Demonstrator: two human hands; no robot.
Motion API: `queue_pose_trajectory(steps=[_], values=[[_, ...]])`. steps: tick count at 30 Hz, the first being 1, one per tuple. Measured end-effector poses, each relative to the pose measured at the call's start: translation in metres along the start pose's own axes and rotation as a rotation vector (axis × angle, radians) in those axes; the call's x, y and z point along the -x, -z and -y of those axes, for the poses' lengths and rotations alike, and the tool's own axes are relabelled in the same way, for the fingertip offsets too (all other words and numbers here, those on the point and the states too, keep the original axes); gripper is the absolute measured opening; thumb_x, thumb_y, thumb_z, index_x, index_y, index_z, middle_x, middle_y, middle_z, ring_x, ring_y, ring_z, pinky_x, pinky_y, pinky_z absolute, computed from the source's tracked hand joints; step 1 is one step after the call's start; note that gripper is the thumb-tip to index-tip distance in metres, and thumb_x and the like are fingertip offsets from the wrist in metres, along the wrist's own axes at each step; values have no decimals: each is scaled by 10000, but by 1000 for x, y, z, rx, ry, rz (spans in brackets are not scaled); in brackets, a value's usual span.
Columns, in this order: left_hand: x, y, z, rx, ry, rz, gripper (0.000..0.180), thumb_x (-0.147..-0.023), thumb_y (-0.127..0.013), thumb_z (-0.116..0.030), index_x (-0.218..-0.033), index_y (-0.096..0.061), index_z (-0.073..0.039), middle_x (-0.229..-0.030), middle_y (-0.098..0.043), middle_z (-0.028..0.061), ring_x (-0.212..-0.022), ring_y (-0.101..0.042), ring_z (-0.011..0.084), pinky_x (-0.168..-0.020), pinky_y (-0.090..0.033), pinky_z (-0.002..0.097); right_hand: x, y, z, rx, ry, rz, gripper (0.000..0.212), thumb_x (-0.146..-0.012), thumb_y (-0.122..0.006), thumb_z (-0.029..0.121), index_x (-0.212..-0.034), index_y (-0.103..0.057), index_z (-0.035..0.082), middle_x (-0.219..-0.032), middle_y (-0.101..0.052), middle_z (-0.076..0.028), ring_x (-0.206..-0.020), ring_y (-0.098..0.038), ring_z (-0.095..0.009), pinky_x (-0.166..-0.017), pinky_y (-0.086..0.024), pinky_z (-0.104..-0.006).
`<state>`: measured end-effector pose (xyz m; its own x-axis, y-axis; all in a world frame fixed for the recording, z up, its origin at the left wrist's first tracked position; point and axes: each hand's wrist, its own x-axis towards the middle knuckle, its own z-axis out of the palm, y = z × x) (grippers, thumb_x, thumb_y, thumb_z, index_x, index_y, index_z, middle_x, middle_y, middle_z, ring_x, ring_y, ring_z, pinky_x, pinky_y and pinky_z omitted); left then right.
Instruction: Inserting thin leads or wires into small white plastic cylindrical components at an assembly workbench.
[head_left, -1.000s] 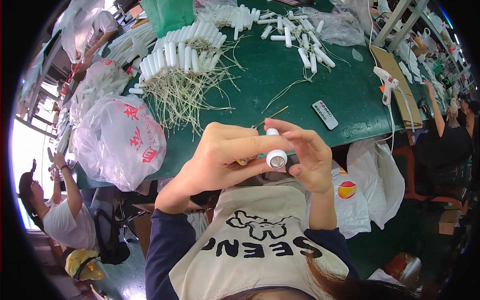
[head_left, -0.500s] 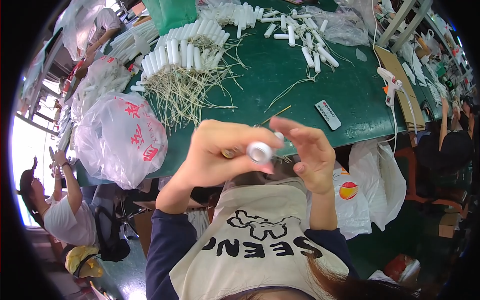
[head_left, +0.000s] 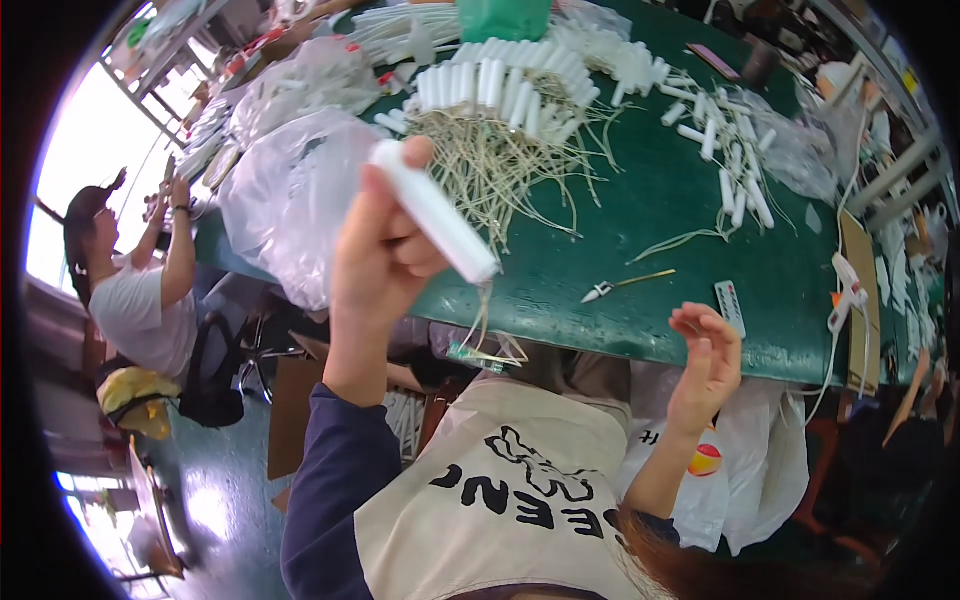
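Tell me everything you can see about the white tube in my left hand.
The white tube is a slim, straight cylinder, smooth and plain, and looks like plastic. It is held in the air, gripped near its upper end by the left hand, and slants down toward the picture's right. Thin pale wires hang from its lower end, with a small greenish piece among them, too small to make out. Nothing else appears to touch the tube.

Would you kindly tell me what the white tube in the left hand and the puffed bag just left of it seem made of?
The white tube is probably plastic, smooth with a soft sheen, judging by its even surface. The puffed bag looks like thin, glossy plastic film: it is translucent and creased.
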<state>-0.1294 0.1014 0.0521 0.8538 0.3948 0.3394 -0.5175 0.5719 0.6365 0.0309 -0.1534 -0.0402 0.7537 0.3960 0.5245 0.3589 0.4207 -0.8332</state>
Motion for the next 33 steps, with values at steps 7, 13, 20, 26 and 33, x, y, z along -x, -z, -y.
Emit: queue_pose_trajectory(steps=[7,13,20,26,33], values=[[50,-8,-98,-638,-961,-260,376,-925,-529,-404,-1143,-452,-107,-583,-260,-72,-486,-217,32,-414,-195,201,-3,-4,0,72,-73,-8,131,-925,-460,39,-1012,-543,-12,-1016,-597,-143,-853,-590,-193,-812,-493,-322],[30,-8,-150,-1285,-1383,-299,357,-931,-537,-368,-1112,-514,-63,-565,-258,-30,-481,-214,62,-434,-191,234,-4,-10,-4,157,-99,25,122,-929,-459,49,-964,-557,-14,-967,-604,-120,-791,-593,-168,-788,-492,-298],[20,17,-159,-1338,-1556,-474,281,-958,-498,-273,-1093,-518,-28,-577,-342,-10,-471,-263,57,-426,-198,217,-5,-13,-3,164,-161,47,97,-914,-480,13,-960,-552,-33,-950,-599,-118,-788,-578,-156,-752,-493,-281],[37,19,-167,-979,-1547,-434,328,-951,-485,-387,-885,-558,-75,-576,-246,-52,-454,-202,56,-430,-146,239,-2,-13,-2,177,-221,118,98,-913,-476,-6,-963,-555,-36,-943,-602,-101,-791,-575,-140,-762,-481,-257],[63,2,-168,210,-787,417,162,-903,-545,-159,-817,-443,-68,-513,-356,-56,-385,-334,8,-369,-201,159,3,-15,-4,202,-272,131,121,-926,-475,31,-981,-564,-30,-915,-614,-90,-800,-590,-140,-766,-480,-265]])
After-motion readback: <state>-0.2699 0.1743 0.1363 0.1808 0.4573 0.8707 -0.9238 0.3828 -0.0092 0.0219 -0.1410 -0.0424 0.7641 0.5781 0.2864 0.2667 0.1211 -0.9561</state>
